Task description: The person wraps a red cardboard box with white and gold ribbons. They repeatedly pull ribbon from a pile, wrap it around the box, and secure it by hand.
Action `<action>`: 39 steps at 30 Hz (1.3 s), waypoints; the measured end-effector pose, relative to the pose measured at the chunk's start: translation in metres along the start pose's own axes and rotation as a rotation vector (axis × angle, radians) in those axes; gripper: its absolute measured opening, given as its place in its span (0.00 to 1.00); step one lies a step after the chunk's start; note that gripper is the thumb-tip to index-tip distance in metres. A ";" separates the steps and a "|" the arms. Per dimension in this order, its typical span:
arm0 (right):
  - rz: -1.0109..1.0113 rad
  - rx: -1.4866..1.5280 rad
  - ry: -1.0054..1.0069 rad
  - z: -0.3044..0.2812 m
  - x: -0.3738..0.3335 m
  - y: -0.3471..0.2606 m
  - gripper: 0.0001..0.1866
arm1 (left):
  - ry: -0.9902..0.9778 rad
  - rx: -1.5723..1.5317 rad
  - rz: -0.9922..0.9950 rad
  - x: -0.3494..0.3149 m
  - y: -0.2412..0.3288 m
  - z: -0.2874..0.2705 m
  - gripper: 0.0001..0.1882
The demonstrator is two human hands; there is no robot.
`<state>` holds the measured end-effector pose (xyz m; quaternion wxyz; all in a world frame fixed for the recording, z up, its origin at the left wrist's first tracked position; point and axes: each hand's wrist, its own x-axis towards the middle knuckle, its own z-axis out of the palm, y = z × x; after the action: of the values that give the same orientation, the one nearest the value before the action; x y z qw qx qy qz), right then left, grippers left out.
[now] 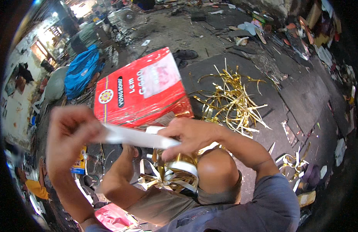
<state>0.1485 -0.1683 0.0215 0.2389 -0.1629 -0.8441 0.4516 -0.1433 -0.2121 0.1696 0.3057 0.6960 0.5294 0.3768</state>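
- The left hand (68,129) is raised at the left of the view, its fingers pinched shut on one end of a white strip (134,136).
- The right hand (186,135) is closed on the other end of that strip, thumb on top, so the strip runs taut and nearly level between the two hands, sloping slightly down to the right.
- The strip is flat, pale and somewhat blurred; its surface detail cannot be made out.
- Under the right hand a bundle of gold and white foil bands (173,174) lies bunched in the person's lap, against the bent knee (217,170). Whether the right hand also touches this bundle is hard to tell.
- Behind the hands stands a red cardboard box (140,91) wrapped in shiny film, tilted, with a pale label on its upper face; its lower edge is just beyond the strip.
- To the right of the box a loose heap of gold foil offcuts (233,100) spreads over the dark floor (302,96), well apart from both hands.
- More gold and white scraps (293,164) lie on the floor by the right elbow.
- A pink plastic bag (113,216) sits near the lower edge, below the left forearm.
- A blue tarpaulin bundle (82,71) rests farther off at the upper left, beside grey sacks.
- The far floor is strewn with mixed litter and paper.
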 end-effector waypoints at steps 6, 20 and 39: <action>0.403 -0.214 -0.418 0.015 -0.042 0.083 0.28 | -0.182 0.149 -0.075 -0.001 0.023 -0.072 0.08; 0.382 0.211 0.270 -0.059 0.040 0.013 0.17 | -0.127 0.247 -0.028 0.076 -0.103 -0.099 0.08; 0.417 -0.870 0.503 -0.098 0.064 0.032 0.14 | 0.036 -0.086 0.248 0.147 -0.128 0.171 0.17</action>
<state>0.1513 -0.0525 0.0578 0.2491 -0.5138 -0.8197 0.0456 -0.0404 -0.0427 0.0032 0.2770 0.7353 0.4281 0.4464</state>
